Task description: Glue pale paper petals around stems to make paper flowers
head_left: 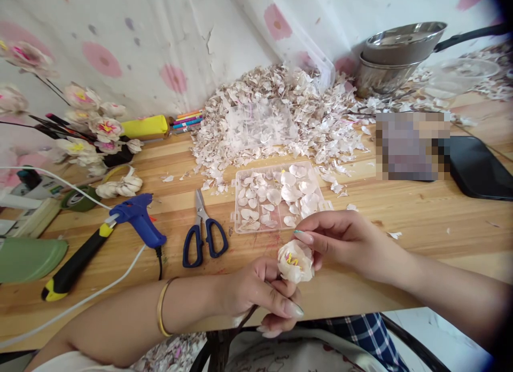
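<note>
A pale flower (295, 261) with yellow and pinkish strands at its centre is held over the table's front edge. Closed round its dark stem, just below the bloom, is my left hand (266, 292). My right hand (336, 238) pinches the flower's upper right petals between thumb and fingers. Behind my hands lies an open compartment box (276, 198) of loose whitish petals. Scissors (203, 230) with dark blue handles lie left of the box, and farther left is a blue glue gun (140, 217).
A heap of dried petals (276, 83), partly under a clear tray (260, 125), spreads at the back. Steel pans (390, 56) and a black phone (479, 166) are at the right; finished flowers (106, 127) and green tape (80, 198) at the left. White cords cross the left side.
</note>
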Tool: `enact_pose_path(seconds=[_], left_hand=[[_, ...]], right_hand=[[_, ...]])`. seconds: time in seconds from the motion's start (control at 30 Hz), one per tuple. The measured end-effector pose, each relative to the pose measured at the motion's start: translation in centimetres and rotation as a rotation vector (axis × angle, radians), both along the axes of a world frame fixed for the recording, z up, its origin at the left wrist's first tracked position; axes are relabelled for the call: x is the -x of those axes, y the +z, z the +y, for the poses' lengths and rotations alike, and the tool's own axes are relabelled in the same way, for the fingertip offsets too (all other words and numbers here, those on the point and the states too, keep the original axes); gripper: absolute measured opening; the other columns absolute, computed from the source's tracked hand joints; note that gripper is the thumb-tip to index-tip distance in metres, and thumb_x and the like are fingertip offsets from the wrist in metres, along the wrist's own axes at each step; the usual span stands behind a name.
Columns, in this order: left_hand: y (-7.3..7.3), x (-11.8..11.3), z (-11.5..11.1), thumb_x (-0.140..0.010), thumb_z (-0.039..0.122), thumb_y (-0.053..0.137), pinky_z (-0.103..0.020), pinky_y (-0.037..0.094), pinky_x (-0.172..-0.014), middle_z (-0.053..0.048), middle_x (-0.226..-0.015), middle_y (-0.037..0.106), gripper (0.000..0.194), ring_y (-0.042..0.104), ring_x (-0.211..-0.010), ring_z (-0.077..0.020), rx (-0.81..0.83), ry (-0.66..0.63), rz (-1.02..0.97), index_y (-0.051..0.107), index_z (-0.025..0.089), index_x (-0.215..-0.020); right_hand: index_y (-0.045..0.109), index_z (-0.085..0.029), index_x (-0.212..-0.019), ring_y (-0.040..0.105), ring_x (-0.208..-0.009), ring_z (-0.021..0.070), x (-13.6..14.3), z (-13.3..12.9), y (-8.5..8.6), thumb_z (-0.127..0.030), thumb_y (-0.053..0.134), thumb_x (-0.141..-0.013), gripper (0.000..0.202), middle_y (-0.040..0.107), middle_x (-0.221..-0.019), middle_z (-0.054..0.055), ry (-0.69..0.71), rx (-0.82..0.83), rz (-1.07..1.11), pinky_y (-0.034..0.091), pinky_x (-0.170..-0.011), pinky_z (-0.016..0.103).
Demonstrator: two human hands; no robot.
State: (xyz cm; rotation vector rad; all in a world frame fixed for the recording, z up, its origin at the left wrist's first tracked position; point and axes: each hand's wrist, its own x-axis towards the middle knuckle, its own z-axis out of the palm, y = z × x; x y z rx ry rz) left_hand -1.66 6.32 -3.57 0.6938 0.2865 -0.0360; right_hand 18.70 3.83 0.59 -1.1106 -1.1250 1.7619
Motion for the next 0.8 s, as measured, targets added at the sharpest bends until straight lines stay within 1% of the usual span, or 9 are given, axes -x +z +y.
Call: enact_pose_path(seconds=[0.17, 0.33, 0.43, 0.53, 0.6, 0.7, 0.8], left_hand=[[0.3, -0.1, 0.0, -0.072, 0.031, 0.078, -0.016, 0.033, -0.033, 0.004, -0.049, 0.047, 0.051, 0.047, -0.038, -0.0067, -0.027, 0.029, -0.003, 0.033, 0.019, -0.053], [0.2, -0.2, -0.1, -0.072, 0.033, 0.078, -0.017, 0.033, -0.034, 0.005, -0.048, 0.045, 0.051, 0.046, -0.038, -0.0068, -0.04, 0.047, -0.002, 0.032, 0.019, -0.053], [0.2, -0.2, -0.1, -0.073, 0.033, 0.078, -0.016, 0.034, -0.036, 0.006, -0.046, 0.042, 0.052, 0.047, -0.039, -0.007, -0.046, 0.075, -0.007, 0.032, 0.019, -0.054], [0.4, -0.2, -0.1, -0.072, 0.033, 0.079, -0.016, 0.033, -0.036, 0.007, -0.046, 0.039, 0.052, 0.047, -0.039, -0.0068, -0.051, 0.113, -0.011, 0.032, 0.019, -0.053], [0.5, -0.2, -0.1, -0.072, 0.034, 0.079, -0.016, 0.032, -0.035, 0.007, -0.046, 0.039, 0.052, 0.047, -0.039, -0.0065, -0.062, 0.114, 0.007, 0.033, 0.019, -0.053], [0.6, 0.0, -0.3, -0.074, 0.036, 0.078, -0.016, 0.033, -0.036, 0.007, -0.048, 0.039, 0.053, 0.048, -0.04, -0.0068, -0.098, 0.097, 0.01, 0.031, 0.02, -0.055], [0.6, 0.3, -0.4, -0.078, 0.035, 0.075, -0.016, 0.032, -0.038, 0.007, -0.049, 0.038, 0.051, 0.047, -0.041, -0.0058, -0.147, 0.121, -0.017, 0.031, 0.019, -0.057]], right_hand=[[0.072, -0.017, -0.078, 0.063, -0.054, 0.0092, 0.2, 0.2, 0.0, -0.05, 0.074, -0.077, 0.033, 0.069, -0.065, 0.001, 0.05, 0.08, 0.04, 0.058, -0.056, 0.02], [0.074, -0.017, -0.078, 0.064, -0.055, 0.0097, 0.0, 0.3, 0.2, -0.052, 0.071, -0.08, 0.035, 0.07, -0.067, 0.002, 0.081, 0.084, 0.04, 0.058, -0.058, 0.021], [0.075, -0.016, -0.082, 0.066, -0.059, 0.0097, -0.2, 0.3, 0.3, -0.052, 0.069, -0.081, 0.036, 0.072, -0.07, 0.003, 0.113, 0.086, 0.061, 0.058, -0.061, 0.02], [0.076, -0.019, -0.091, 0.067, -0.064, 0.0077, -0.3, 0.4, 0.2, -0.047, 0.075, -0.077, 0.031, 0.074, -0.078, 0.0, 0.157, 0.111, 0.153, 0.057, -0.065, 0.017], [0.076, -0.022, -0.096, 0.067, -0.064, 0.0062, -0.4, 0.5, 0.0, -0.044, 0.077, -0.075, 0.03, 0.075, -0.081, -0.001, 0.176, 0.127, 0.189, 0.057, -0.065, 0.016], [0.076, -0.019, -0.091, 0.066, -0.062, 0.007, -0.6, 0.8, -0.3, -0.044, 0.072, -0.081, 0.028, 0.073, -0.075, 0.0, 0.162, 0.114, 0.121, 0.057, -0.064, 0.018], [0.073, -0.015, -0.087, 0.064, -0.06, 0.0084, -1.0, 1.3, -0.9, -0.048, 0.065, -0.087, 0.034, 0.071, -0.074, 0.002, 0.125, 0.036, -0.016, 0.055, -0.062, 0.02]])
